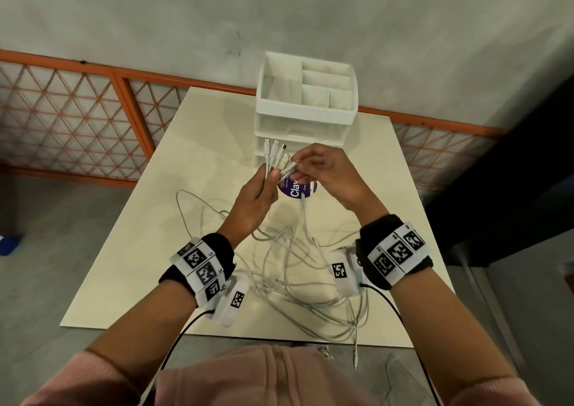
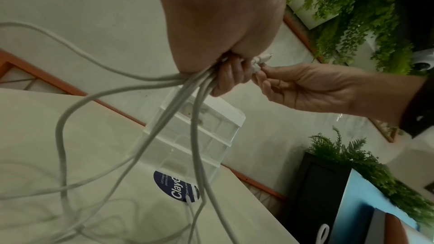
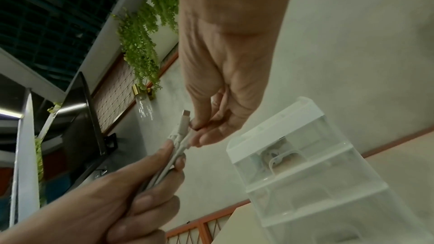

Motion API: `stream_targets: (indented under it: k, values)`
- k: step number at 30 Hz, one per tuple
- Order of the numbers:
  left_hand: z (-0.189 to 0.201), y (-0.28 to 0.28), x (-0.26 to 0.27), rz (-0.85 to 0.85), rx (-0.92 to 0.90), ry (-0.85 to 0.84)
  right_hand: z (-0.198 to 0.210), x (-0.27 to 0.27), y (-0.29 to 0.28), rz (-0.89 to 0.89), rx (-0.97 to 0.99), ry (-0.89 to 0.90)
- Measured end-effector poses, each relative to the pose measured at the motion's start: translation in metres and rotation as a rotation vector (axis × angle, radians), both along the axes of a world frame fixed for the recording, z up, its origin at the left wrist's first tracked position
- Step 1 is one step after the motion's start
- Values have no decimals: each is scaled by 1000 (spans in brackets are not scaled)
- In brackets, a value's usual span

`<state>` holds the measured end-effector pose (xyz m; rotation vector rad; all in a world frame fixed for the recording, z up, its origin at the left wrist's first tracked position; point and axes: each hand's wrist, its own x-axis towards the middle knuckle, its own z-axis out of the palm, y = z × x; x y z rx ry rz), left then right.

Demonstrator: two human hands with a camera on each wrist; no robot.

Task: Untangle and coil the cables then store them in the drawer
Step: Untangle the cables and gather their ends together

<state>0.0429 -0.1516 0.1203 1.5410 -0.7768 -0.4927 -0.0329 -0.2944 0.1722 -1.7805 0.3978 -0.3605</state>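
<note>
- White cables (image 1: 289,259) are bunched in the left hand (image 1: 256,199), fingers curled round them, plugs fanned out above the fist.
- Right hand (image 1: 329,172) pinches one plug beside that grip.
- Slack trails below onto the table (image 1: 139,250).
- Drawer unit (image 1: 306,116) stands just beyond the grip.

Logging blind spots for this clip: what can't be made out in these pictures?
- Count of white cables: head view, the strands overlap in a tangle on the table.
- Connector types: head view, plugs above the left hand are too small.
- Right hand fingertip hold: head view, its own fingers hide it.
- Drawer unit contents: right wrist view, blurred behind clear plastic.
</note>
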Motion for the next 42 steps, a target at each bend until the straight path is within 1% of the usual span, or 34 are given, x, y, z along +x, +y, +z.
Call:
stream_targets:
  k: [2, 4, 8, 12, 17, 20, 24, 28, 34, 40, 42]
  values:
    - [-2, -1, 2, 52, -29, -33, -1, 0, -2, -33, -18, -17]
    - [-3, -2, 3, 78, -21, -78, 0, -1, -3, -51, -35, -32]
    - [-3, -5, -1, 62, 11, -129, 3, -1, 1, -40, -28, -41]
    - [-3, -8, -6, 51, 11, -146, -1, 0, 3, -72, -10, -33]
    - [-1, -9, -7, 69, 14, -97, -1, -1, -2, -93, 7, -1]
    - [2, -9, -8, 62, 5, -74, 4, 1, -4, -48, -13, 24]
    - [5, -7, -6, 5, 7, -19, 7, 4, -4, 9, -56, 79]
    - [4, -3, -2, -28, 22, -1, 11, 6, -8, -39, -46, 38]
    - [1, -3, 3, -82, 47, -74, 16, 8, -12, 16, -82, 61]
    - [-3, -7, 1, -84, 82, -175, 13, 16, -11, -74, -159, 94]
    - [-1, -8, -1, -65, 71, -186, 14, 19, -10, -59, -168, 92]
